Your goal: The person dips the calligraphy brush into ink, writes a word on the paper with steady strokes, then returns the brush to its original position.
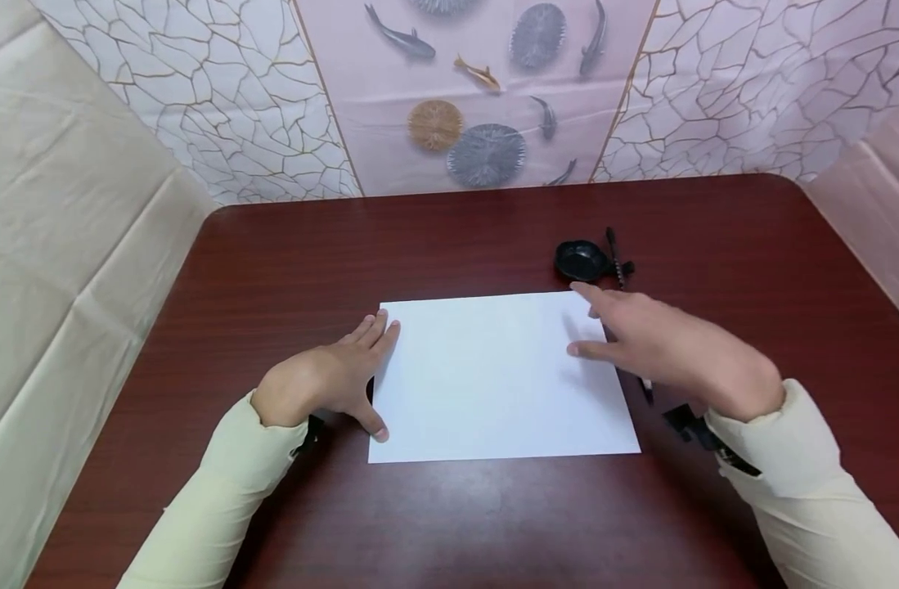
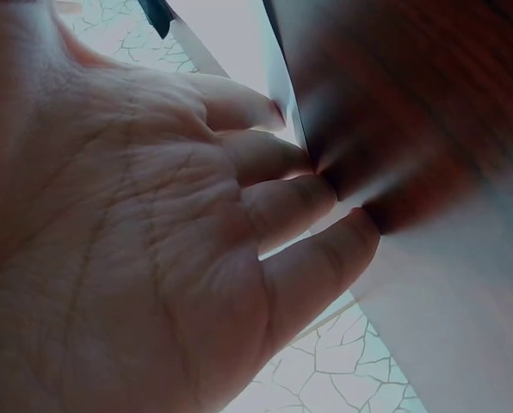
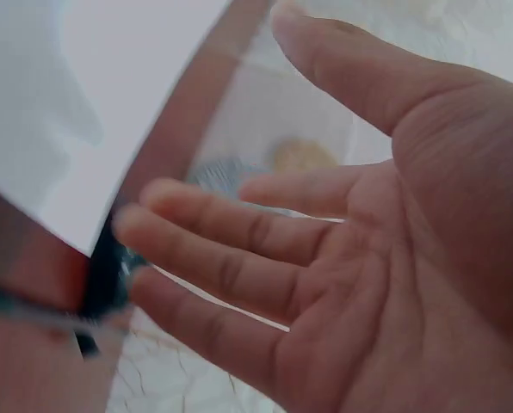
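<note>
A blank white sheet of paper point(image 1: 493, 376) lies flat on the dark wooden table. My left hand point(image 1: 342, 376) rests at its left edge, fingers and thumb spread and touching the border. In the left wrist view the fingers point(image 2: 304, 249) reach out fairly straight. Over the paper's right edge is my right hand point(image 1: 651, 343), casting a shadow on the sheet. Its fingers point(image 3: 231, 267) and thumb are extended, with nothing held. Just beyond its fingertips sit a small black dish point(image 1: 580, 260) and a thin black stick point(image 1: 614, 252).
A dark, slim object with a light band point(image 1: 645, 388) shows partly from under the right hand; its kind is unclear. The reddish-brown table point(image 1: 294, 254) meets a patterned cloth point(image 1: 478, 106) behind and a pale cloth point(image 1: 81, 245) at the left.
</note>
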Available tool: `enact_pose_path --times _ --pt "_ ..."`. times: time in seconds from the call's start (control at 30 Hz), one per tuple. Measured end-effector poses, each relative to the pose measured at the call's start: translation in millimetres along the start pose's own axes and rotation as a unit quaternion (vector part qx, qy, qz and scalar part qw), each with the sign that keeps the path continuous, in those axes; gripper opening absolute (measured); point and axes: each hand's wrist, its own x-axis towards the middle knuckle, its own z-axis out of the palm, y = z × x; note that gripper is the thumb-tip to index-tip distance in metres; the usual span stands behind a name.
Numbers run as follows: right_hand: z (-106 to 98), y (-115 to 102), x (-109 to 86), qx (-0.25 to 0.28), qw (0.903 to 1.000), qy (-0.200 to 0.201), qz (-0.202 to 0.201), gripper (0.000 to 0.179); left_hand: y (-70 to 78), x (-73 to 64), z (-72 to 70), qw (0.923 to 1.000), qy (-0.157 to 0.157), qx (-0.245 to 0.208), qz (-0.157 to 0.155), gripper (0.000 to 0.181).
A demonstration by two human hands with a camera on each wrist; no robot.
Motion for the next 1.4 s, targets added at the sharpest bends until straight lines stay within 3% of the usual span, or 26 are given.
enact_pose_path --times 0.17,0.4,0.67,0.87,1.03,1.4 --pt "-16 21 -9.0 0.001 0.9994 0.030 0.016 0.068 -0.7 -1.5 -0.3 0.9999 0.008 -0.003 0.010 0.147" --pt "-22 43 -16.2 -0.018 0.9962 0.011 0.084 0.060 -0.3 0.2 0.8 0.9998 0.014 -0.004 0.012 0.147" --pt "-18 49 -7.4 0.008 0.9905 0.004 0.137 0.039 -1.9 -0.5 2.7 0.9996 0.024 0.009 0.010 0.148" --pt "-12 50 -2.5 0.022 0.9892 0.013 0.145 0.026 -2.1 -0.8 2.0 0.9995 0.027 0.014 0.009 0.147" --pt "-5 50 0.9 0.032 0.9890 0.003 0.145 0.040 -2.0 -0.4 2.1 0.9995 0.027 0.013 0.006 0.146" --pt "0 49 5.7 0.040 0.9869 -0.020 0.155 0.041 -2.1 0.6 2.5 0.9994 0.032 0.014 0.004 0.148"
